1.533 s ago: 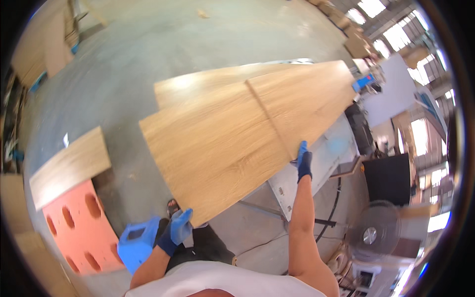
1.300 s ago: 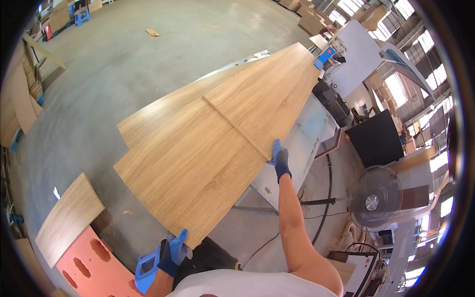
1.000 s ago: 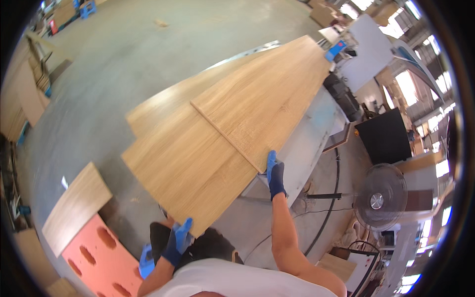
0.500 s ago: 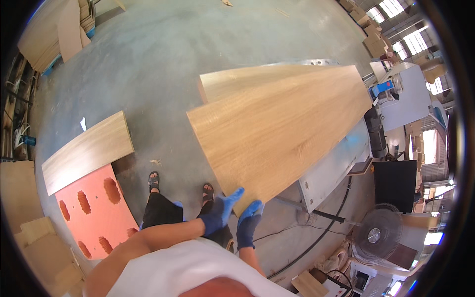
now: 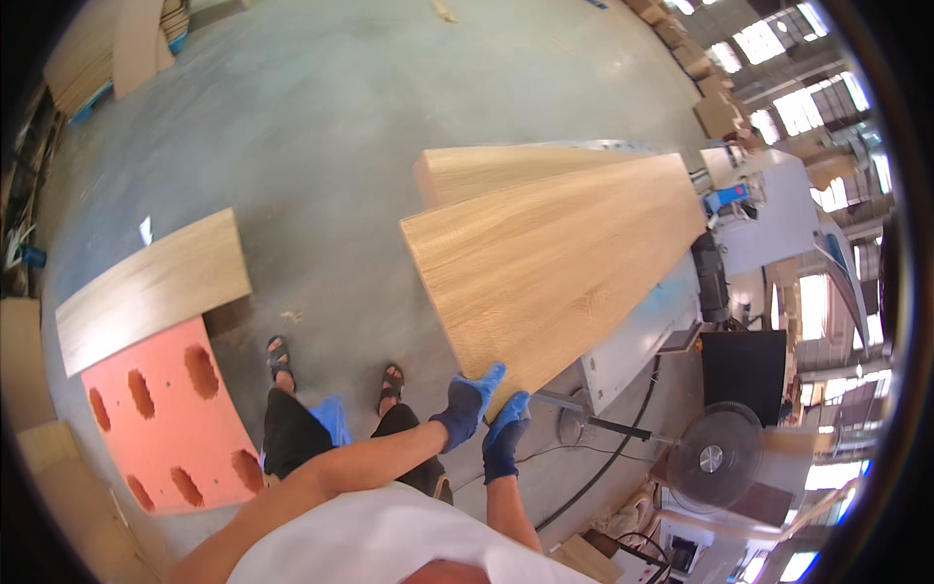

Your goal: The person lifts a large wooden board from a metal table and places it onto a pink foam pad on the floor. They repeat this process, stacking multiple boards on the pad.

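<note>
Both my hands, in blue gloves, are closed on the near end of a long, light wood-grain board (image 5: 555, 273). My left hand (image 5: 471, 407) grips the end's left part, fingers lying over the edge. Close beside it, my right hand (image 5: 507, 435) holds the near right corner, with its fingers partly hidden by the board. The board slants away to the upper right, over a grey metal table (image 5: 623, 355). A second wood-grain board (image 5: 486, 167) lies partly under it, on the far side.
To my left, a wood-grain panel (image 5: 161, 282) overlaps an orange slab with cut-out holes (image 5: 165, 438). A standing fan (image 5: 715, 457) is at the right, with cables on the floor near it. Beyond the table stands a machine with a blue part (image 5: 725, 199). Stacked sheets (image 5: 88, 58) stand far left.
The view has shifted slightly. My hands and the board's near end now appear farther right, closer to the table's near corner. Both hands keep their hold on the board.
</note>
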Available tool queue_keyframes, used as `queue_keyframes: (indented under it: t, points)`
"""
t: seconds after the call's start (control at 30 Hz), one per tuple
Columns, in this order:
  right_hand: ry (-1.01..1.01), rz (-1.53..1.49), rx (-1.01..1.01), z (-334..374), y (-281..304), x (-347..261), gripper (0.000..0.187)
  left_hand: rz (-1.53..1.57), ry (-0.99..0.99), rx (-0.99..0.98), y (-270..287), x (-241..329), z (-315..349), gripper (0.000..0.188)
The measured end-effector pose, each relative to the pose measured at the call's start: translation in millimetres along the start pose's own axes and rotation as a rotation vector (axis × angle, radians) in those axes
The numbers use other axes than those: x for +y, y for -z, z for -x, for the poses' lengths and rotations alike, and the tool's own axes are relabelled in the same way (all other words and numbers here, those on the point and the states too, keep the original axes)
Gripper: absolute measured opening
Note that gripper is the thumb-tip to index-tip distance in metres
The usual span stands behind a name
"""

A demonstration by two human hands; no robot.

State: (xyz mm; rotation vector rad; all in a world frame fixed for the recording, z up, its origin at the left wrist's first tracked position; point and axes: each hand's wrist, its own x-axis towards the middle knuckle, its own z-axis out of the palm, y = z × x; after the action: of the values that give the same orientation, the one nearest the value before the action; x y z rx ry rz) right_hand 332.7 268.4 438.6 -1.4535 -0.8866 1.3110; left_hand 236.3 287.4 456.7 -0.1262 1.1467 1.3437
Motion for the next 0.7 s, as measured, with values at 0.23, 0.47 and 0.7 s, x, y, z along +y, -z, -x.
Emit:
queue_keyframes:
  t: [0.23,0.47,0.7]
  points:
    - [-0.018,0.051,-0.06,13.4,-11.4,-17.9,0.035,0.018,-0.024,-0.055,8.6,31.7,8.2,0.034]
    - [-0.506,-0.286,-0.294,51.4,-82.2,-46.3,0.041,-0.891,-0.667,-0.108,187.9,126.9,55.7,0.024]
    - [-0.46,-0.313,0.005,-41.4,-64.8,-55.8,0.052,-0.308,-0.18,0.2,393.8,271.7,154.6,0.038]
